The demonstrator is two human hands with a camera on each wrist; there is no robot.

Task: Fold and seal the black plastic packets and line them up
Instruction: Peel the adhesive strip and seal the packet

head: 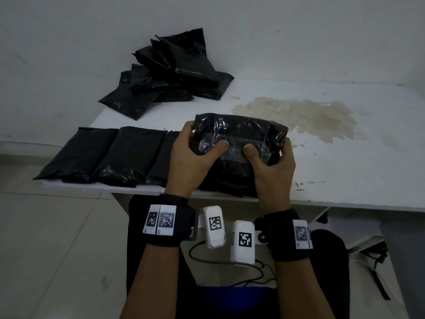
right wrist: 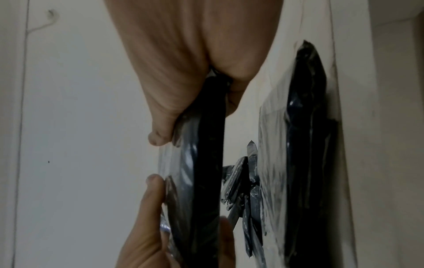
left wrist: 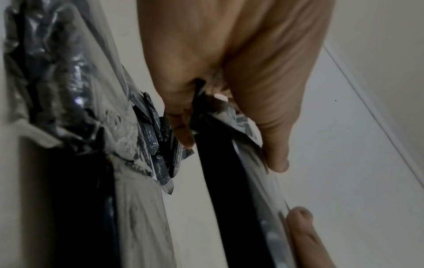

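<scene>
Both hands, left hand [head: 190,157] and right hand [head: 273,166], grip 1 unlabelled packet [head: 241,134]

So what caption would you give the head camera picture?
Both hands, left and right, grip a black packet above the table, beside a row of packets.

Bare forearms, black wristband [head: 169,223] behind the left hand [head: 190,162] with white square-code tags, matching band [head: 291,236] behind the right hand [head: 273,171], white coded camera boxes [head: 215,226] between the wrists, dark cable [head: 207,259] trailing
</scene>
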